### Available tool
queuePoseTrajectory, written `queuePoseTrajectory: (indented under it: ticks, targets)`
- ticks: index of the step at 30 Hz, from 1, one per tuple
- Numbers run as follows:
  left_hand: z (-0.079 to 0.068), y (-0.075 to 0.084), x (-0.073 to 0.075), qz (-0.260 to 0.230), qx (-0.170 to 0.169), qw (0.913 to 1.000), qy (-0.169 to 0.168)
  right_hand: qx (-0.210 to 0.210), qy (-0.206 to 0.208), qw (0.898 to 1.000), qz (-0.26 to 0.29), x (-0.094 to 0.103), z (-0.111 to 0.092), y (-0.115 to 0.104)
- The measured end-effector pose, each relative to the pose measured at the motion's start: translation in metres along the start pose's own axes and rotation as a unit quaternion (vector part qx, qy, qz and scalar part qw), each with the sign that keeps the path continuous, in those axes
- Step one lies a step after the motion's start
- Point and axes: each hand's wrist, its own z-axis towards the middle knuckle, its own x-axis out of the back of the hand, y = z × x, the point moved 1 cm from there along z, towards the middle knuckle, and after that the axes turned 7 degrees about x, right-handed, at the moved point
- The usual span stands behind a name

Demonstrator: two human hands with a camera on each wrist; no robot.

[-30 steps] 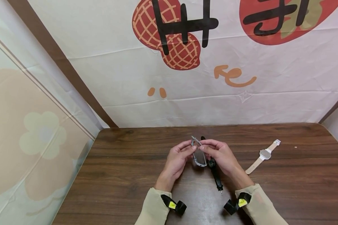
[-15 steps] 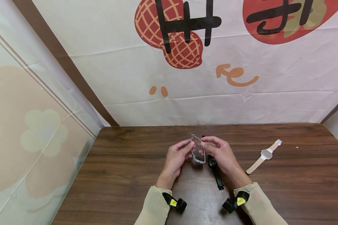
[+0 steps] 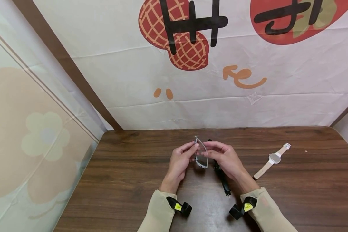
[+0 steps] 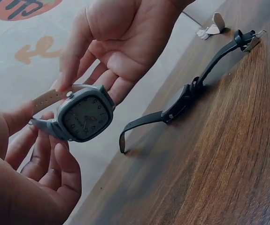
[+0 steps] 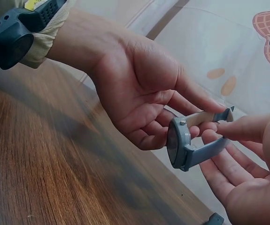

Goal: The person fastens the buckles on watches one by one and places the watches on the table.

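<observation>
A light blue-grey wristwatch (image 3: pixel 202 165) with a squarish case is held up between both hands, its strap bent into a loop and the case hanging low. My left hand (image 3: pixel 179 164) pinches one strap near its end. My right hand (image 3: pixel 227 160) pinches the other strap between thumb and fingers. In the left wrist view, the watch's numbered dial (image 4: pixel 87 117) faces the camera. The right wrist view shows the case (image 5: pixel 179 143) from the side, with the straps' beige inner face visible; fingers partly hide whether the strap ends touch.
Beneath my right hand lies a black wristwatch (image 3: pixel 222 180), partly covered by it. A wristwatch with a beige strap (image 3: pixel 274 158) lies farther right on the brown wooden table (image 3: pixel 119 180). A printed cloth (image 3: pixel 127 77) hangs behind the table.
The blue-grey watch has shifted slightly left and up with the left hand. My right thumb and fingers have slid lower along the strap.
</observation>
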Motion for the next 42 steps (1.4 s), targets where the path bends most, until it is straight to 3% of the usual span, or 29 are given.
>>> queuePoseTrajectory:
  ticks: [19, 33, 42]
  targets:
    - [-0.0018, 0.0045, 0.0004, -0.01, -0.017, 0.9998, 0.003, -0.016, 0.015, 0.999, -0.038, -0.0011, 0.0037, -0.0048]
    - [-0.0001, 0.0079, -0.0003, 0.001, -0.016, 0.9996, -0.025, -0.021, 0.016, 1.0, -0.005, 0.0015, 0.0026, -0.0044]
    - [-0.0007, 0.0061, 0.0053, 0.031, -0.014, 0.9979, -0.054, -0.014, 0.005, 1.0, -0.024, 0.0033, -0.0014, -0.0074]
